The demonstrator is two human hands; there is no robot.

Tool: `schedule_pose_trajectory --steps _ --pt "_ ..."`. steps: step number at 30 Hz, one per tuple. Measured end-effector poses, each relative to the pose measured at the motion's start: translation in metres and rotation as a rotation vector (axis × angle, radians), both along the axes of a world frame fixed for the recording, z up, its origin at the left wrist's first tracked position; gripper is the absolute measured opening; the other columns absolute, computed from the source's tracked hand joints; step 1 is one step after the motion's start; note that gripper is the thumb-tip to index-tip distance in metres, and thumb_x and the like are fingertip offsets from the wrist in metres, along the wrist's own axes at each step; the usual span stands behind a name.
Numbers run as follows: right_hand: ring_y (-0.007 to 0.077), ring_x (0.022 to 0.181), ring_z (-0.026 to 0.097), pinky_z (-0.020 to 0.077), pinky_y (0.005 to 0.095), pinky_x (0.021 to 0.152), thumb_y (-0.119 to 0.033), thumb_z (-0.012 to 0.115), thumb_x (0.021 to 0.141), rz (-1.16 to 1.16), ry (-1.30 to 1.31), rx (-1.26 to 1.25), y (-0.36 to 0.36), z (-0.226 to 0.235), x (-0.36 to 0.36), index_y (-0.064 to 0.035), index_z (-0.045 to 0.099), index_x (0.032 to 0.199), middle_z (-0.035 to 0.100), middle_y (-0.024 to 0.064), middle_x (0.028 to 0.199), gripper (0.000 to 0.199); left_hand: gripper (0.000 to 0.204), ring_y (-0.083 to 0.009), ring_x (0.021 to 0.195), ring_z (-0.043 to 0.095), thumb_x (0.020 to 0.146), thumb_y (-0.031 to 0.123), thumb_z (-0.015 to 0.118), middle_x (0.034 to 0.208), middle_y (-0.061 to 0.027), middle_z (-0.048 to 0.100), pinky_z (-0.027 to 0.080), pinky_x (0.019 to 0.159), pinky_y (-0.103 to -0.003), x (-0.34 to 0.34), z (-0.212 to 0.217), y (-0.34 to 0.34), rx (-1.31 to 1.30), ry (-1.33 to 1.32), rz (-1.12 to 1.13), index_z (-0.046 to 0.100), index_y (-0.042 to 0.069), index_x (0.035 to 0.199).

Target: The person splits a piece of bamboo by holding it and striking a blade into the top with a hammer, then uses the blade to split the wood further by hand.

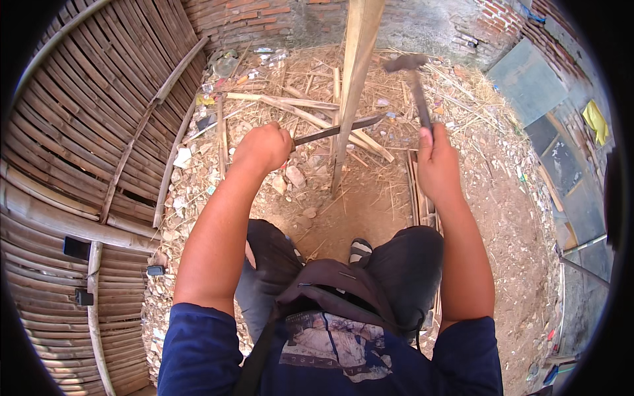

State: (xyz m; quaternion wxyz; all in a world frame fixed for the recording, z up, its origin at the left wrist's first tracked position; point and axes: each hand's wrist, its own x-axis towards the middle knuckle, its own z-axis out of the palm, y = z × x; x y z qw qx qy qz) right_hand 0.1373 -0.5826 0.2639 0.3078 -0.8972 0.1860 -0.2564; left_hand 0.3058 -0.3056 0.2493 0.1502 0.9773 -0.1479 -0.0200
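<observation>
My left hand [264, 146] is closed round the handle of a machete [318, 135], its dark blade pointing right. The blade crosses the lower part of an upright wooden post [360, 59]; I cannot tell whether it bites into the wood. In my right hand [439, 165], fingers wrapped round its handle, is a hammer [419, 92]. The hammer's head is raised to the right of the post, apart from both post and blade. The post's foot meets the bare soil in front of my feet.
Split wood strips [304, 103] and straw litter the ground behind the post, with stones [295, 177] nearer. A bamboo slat wall [99, 119] stands at left, a brick wall [264, 20] at the back. Grey panels [528, 82] lean at right. Narrow planks [417, 191] lie by my right knee.
</observation>
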Motion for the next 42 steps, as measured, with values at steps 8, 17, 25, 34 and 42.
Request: schedule_pose_trajectory --steps 8,17,25,34,42 --pt "0.0485 0.081 0.066 0.0481 0.0555 0.072 -0.036 0.048 0.108 0.127 0.167 -0.057 -0.01 0.013 -0.007 -0.0003 0.058 0.105 0.066 0.0286 0.083 0.037 0.044 -0.0438 0.108 0.067 0.098 0.029 0.038 0.11 -0.0283 0.071 0.05 0.1 -0.051 -0.009 0.004 -0.004 0.036 0.023 0.01 0.071 0.001 0.109" --pt "0.0515 0.082 0.065 0.0478 0.0581 0.073 -0.037 0.048 0.108 0.135 0.282 -0.172 -0.006 -0.037 -0.013 -0.0006 0.06 0.108 0.068 0.028 0.082 0.038 0.045 -0.045 0.108 0.066 0.098 0.029 0.038 0.111 -0.0297 0.07 0.05 0.1 -0.051 0.002 -0.001 -0.008 0.012 0.006 -0.013 0.071 0.0 0.109" --pt "0.0415 0.064 0.058 0.0472 0.0481 0.064 -0.036 0.047 0.109 0.041 -0.131 0.094 -0.01 0.007 0.0 -0.0002 0.058 0.102 0.06 0.0211 0.071 0.038 0.045 -0.0437 0.11 0.065 0.097 0.029 0.039 0.113 -0.0281 0.07 0.049 0.101 -0.05 0.006 -0.014 0.003 0.031 0.029 0.011 0.07 0.0 0.112" --pt "0.0518 0.085 0.064 0.0477 0.057 0.072 -0.039 0.049 0.108 0.15 0.189 -0.089 -0.018 -0.039 0.004 0.0001 0.057 0.106 0.068 0.0287 0.085 0.04 0.045 -0.0448 0.108 0.066 0.097 0.029 0.039 0.111 -0.0296 0.07 0.05 0.1 -0.051 0.003 -0.023 -0.009 0.0 0.049 -0.021 0.07 -0.001 0.112" --pt "0.051 0.08 0.065 0.0482 0.0578 0.071 -0.038 0.049 0.107 0.049 0.197 -0.124 -0.004 -0.049 -0.002 -0.0003 0.056 0.108 0.068 0.0284 0.084 0.038 0.05 -0.0426 0.114 0.065 0.098 0.033 0.037 0.12 -0.028 0.069 0.05 0.102 -0.05 0.015 -0.024 -0.015 0.008 0.095 -0.043 0.068 -0.002 0.117"
